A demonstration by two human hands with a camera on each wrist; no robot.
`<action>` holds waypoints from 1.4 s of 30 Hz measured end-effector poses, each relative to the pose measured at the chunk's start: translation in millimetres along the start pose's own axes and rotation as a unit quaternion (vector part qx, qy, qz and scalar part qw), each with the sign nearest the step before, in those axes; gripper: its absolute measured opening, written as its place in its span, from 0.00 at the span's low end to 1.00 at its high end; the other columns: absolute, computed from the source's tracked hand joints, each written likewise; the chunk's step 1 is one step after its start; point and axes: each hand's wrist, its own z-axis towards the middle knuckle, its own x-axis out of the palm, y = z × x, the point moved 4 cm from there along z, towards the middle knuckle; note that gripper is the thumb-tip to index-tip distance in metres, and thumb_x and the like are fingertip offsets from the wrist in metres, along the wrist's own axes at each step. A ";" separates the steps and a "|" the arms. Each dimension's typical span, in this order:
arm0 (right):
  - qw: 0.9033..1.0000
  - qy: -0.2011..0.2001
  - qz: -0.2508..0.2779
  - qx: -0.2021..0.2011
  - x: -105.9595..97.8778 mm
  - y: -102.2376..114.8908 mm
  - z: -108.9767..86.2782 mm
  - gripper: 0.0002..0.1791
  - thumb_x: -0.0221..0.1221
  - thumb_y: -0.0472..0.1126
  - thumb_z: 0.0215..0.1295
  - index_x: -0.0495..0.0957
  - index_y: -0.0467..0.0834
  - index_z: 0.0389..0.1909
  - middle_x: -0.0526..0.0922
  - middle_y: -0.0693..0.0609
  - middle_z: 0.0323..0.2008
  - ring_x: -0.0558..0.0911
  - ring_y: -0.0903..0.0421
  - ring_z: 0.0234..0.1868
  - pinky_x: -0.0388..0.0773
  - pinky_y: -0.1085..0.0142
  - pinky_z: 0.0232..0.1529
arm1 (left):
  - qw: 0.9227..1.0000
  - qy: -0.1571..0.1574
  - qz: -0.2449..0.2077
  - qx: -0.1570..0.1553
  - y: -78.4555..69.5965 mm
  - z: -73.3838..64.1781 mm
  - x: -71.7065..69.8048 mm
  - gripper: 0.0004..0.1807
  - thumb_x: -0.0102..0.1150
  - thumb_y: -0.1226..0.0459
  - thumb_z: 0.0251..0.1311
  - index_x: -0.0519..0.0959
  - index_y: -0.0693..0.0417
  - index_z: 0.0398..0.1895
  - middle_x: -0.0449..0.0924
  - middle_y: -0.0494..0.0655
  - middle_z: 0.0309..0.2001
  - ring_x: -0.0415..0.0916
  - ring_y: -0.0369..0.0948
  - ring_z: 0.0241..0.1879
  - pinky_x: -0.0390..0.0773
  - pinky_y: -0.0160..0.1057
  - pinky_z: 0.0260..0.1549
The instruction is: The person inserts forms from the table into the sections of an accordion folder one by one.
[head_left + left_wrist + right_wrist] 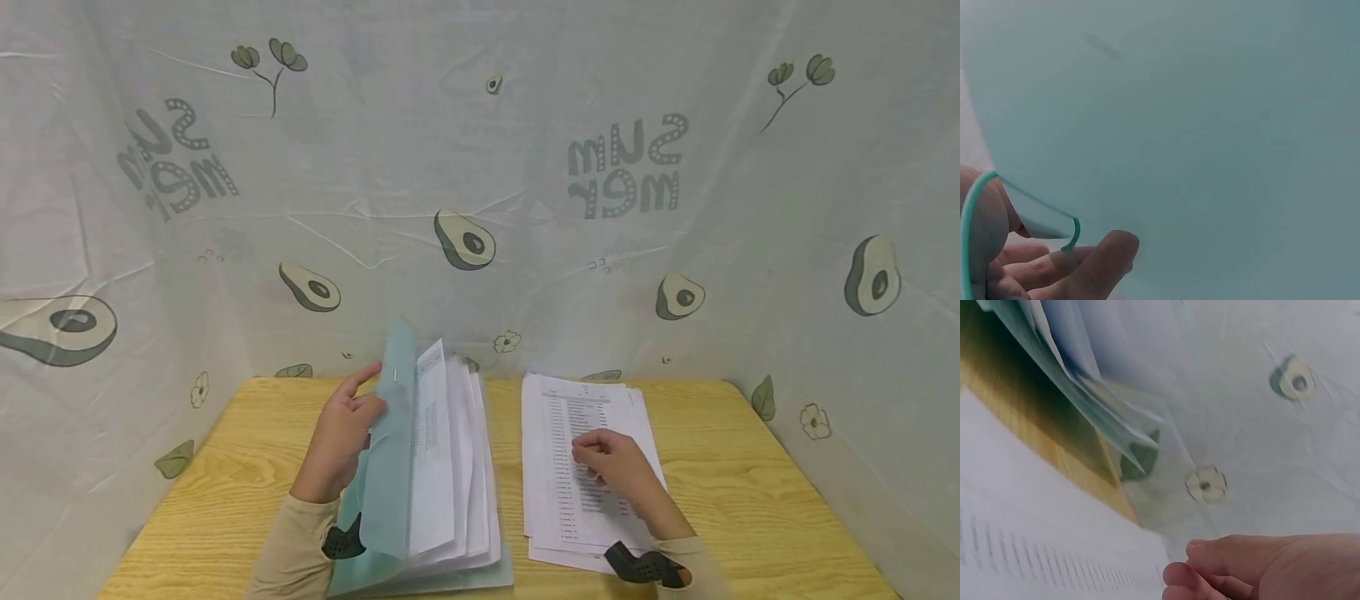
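Note:
A pale teal plastic folder [390,467] stands partly open on the left of the table, with a thick set of printed sheets [433,450] inside. My left hand [341,433] holds the raised cover at its outer edge. In the left wrist view the cover fills most of the picture, and a teal elastic band [1077,232] loops by the fingers. To the right lies a stack of printed papers [555,492]. Above it hovers my right hand [618,467], fingers loosely bent and thumb near the index finger, with nothing visible between them.
The wooden table [720,483] runs out to both sides of the folder and papers. Behind it hangs a pale curtain [525,167] printed with avocados, flowers and lettering. A dark strap [645,565] sits on each wrist.

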 end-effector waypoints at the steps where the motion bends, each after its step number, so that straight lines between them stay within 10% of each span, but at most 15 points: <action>1: 1.000 -0.002 -0.006 0.001 -6.1 -2.2 0.5 0.13 0.63 0.39 0.70 0.83 0.36 0.50 0.84 0.47 0.35 0.78 0.54 0.32 0.76 0.65 0.29 | 1.000 0.000 0.001 0.001 -0.1 0.1 -0.1 0.32 0.49 0.71 0.71 0.64 0.49 0.77 0.86 0.52 0.38 0.78 0.40 0.36 0.77 0.36 0.31; 8: 0.999 -0.018 -0.032 0.016 -34.8 -18.7 3.9 0.16 0.62 0.42 0.72 0.81 0.34 0.53 0.84 0.45 0.41 0.78 0.51 0.38 0.79 0.63 0.35 | 1.000 0.002 0.011 0.005 0.8 0.9 0.9 0.28 0.50 0.68 0.73 0.68 0.51 0.75 0.82 0.59 0.60 0.82 0.49 0.50 0.84 0.44 0.41; 30: 0.984 -0.095 -0.135 0.063 -64.5 -43.1 6.5 0.27 0.62 0.43 0.71 0.70 0.28 0.62 0.76 0.31 0.52 0.75 0.38 0.50 0.75 0.47 0.50 | 0.999 0.036 -0.002 0.014 2.0 -3.6 2.3 0.26 0.49 0.70 0.75 0.69 0.52 0.75 0.80 0.60 0.62 0.84 0.42 0.46 0.85 0.41 0.38; 42: 0.979 -0.066 -0.149 0.123 -64.7 -53.8 3.9 0.30 0.65 0.45 0.67 0.69 0.25 0.57 0.75 0.27 0.51 0.75 0.36 0.48 0.74 0.46 0.48 | 0.999 0.044 -0.006 0.015 -3.9 -5.6 5.9 0.26 0.50 0.69 0.75 0.68 0.53 0.75 0.79 0.60 0.63 0.84 0.42 0.46 0.85 0.41 0.38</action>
